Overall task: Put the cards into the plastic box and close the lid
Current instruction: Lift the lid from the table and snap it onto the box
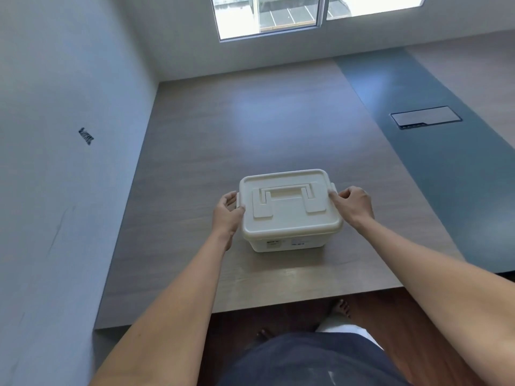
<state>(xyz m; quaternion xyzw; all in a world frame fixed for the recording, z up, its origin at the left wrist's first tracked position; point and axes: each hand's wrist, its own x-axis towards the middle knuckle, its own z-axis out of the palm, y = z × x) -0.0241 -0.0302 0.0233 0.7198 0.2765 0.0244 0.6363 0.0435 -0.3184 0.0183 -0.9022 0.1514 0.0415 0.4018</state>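
Nearest the camera, two bare forearms reach forward over the worktop (195, 168) edge. The left hand (227, 214) and right hand (352, 206) sit on opposite short sides of the plastic box (289, 213), which stands between them on the wood-grain surface. The left fingers (231, 200) curl loosely around the side latch (238, 200) there, and the right fingers (334, 195) press together against the latch on the other side; neither hand carries anything. The lid (289, 218) lies flat on the box with its handle (287, 195) folded down. No cards show anywhere, so they are probably inside already, though the opaque walls hide that.

The step in hand looks like snapping the side latches shut. To do it well, both hands should push inward and evenly so the box does not slide, and the lid rim should be seated all round first.

Beyond the fingers the worktop runs bare to a white wall (69, 79), with a grey-blue strip holding a flush cable hatch (425, 117) to the far right. A window (278, 15) sits above the far edge.
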